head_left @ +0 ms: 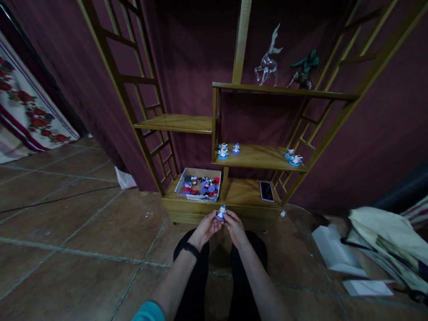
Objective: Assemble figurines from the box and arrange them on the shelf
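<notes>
Between my two hands, in front of the shelf's lower edge, is a small purple-and-white figurine (221, 213) on a round purple base. My left hand (207, 226) grips it from the left side, and my right hand (235, 224) closes on it from the right. Just beyond them, a shallow cardboard box (182, 192) holds a jumble of figurines with red, purple and black parts. Up on the middle shelf (261, 156), figurines on blue bases (223, 154) and a purple figurine (236, 148) stand at the left. More figurines with blue bases (294, 160) stand at its right end.
A phone (266, 191) lies on the bottom shelf, right of the box. A clear glass horse (268, 64) and a dark green statuette (304, 69) stand on the top shelf. White boxes (337, 249) and a pale bag (384, 232) sit on the tiled floor at right.
</notes>
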A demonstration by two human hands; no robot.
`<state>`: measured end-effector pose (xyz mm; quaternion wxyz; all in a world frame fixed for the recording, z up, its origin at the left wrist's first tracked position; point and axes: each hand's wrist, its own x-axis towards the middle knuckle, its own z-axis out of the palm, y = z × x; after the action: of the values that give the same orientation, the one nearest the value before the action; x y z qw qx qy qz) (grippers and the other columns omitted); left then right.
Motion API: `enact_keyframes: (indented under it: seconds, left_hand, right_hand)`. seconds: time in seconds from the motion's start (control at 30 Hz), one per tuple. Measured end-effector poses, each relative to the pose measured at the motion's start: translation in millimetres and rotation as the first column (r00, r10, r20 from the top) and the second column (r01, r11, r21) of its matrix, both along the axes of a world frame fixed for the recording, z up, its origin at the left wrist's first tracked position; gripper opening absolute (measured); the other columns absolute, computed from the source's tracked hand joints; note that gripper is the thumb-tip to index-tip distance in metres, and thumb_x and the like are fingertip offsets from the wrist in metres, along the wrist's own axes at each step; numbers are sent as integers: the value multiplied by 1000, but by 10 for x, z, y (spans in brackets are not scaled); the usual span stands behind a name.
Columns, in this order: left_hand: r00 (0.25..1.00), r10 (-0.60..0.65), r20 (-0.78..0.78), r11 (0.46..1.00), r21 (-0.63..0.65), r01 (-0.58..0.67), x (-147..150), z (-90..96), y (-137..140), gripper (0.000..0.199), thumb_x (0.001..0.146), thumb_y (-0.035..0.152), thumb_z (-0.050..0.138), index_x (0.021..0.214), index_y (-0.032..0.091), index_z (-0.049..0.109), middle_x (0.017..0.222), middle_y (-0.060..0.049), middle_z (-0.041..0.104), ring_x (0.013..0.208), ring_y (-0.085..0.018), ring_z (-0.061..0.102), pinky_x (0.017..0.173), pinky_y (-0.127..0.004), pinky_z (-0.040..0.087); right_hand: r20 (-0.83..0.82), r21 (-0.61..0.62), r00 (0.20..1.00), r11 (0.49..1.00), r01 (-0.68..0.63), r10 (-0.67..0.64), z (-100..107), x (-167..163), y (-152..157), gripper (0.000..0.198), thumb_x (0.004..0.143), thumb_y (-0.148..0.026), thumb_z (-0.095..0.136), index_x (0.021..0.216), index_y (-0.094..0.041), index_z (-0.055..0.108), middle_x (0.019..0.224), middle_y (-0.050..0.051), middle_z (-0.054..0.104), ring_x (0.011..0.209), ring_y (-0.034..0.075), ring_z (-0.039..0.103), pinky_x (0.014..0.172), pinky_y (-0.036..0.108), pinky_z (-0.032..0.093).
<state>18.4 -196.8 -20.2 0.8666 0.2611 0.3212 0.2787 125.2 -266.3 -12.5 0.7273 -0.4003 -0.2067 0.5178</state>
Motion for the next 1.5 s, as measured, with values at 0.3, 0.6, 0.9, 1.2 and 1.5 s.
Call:
enact_keyframes:
  seconds: [0.3,0.6,0.9,1.2,1.5]
  left_hand:
    - [997,-57,-51,997,-46,55,6,49,-24,31,83,38,48,83,8,57,65,-10,65,52,-12,61,49,-20,46]
    - [995,-92,28,992,-79,94,-12,44,-22,28,85,31,48,91,6,58,73,-14,67,68,-17,65,59,-24,50]
    - [996,-3,94,1000,-6,3,-36,30,-29,20,77,23,60,94,12,58,86,-11,67,79,-18,65,73,-28,51]
    - [992,-10,125,995,99,-2,-39,18,-17,24,72,14,65,95,13,60,92,-9,66,81,-14,64,83,-30,49]
    - [994,87,71,982,159,-98,-3,9,-14,29,61,4,71,87,13,61,84,-5,66,78,-13,63,78,-25,48]
  right_hand:
    - [1,-25,1000,999,-24,24,-25,-6,18,26,61,-28,73,85,-18,69,90,5,69,80,17,62,75,28,46]
    - [-38,-52,999,998,25,-27,-65,13,35,26,58,-27,74,81,-18,69,87,5,70,81,18,63,75,29,47]
    - [-10,-50,999,998,47,-47,-47,22,21,28,59,-27,71,86,-20,68,96,5,69,90,20,62,80,31,46]
    - [37,-30,998,998,47,-46,-17,13,-10,28,61,-27,69,88,-20,68,97,5,68,94,21,60,84,34,45]
    - [63,-65,998,998,28,-24,3,-5,-13,30,60,-29,70,88,-20,68,97,5,68,97,22,59,85,35,45]
